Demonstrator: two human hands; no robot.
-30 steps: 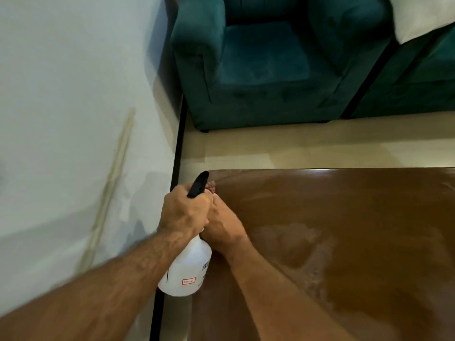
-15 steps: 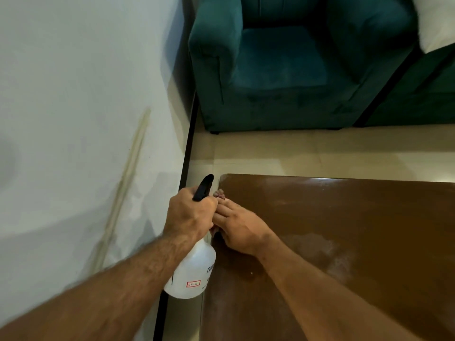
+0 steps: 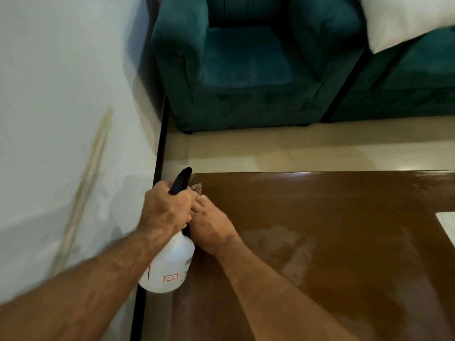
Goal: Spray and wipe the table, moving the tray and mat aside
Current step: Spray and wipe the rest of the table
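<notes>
From the head camera I see my left hand wrapped around the neck of the white spray bottle, fingers curled tight over the black trigger head, which sticks up and forward above my knuckles. The bottle hangs tilted, its round body low and toward me, over the near-left edge of the brown table, just beside the wall. A small red-outlined label shows on its lower side.

My right hand lies on the table surface right against the left one, fingers stretched forward and close together, pressing down near the table's far-left corner. Something pale pink peeks out past the fingertips; I cannot tell whether it is a cloth or what holds it.

The tabletop is glossy, with a dull, smeared wet patch just right of my right wrist. Neither tray nor mat shows clearly; a pale shape cuts into the right edge of the table, and I cannot tell what it is.

Beyond the table is beige floor, then 1 teal armchair with a white cushion to its right. The white wall on my left carries a yellowish streak.
</notes>
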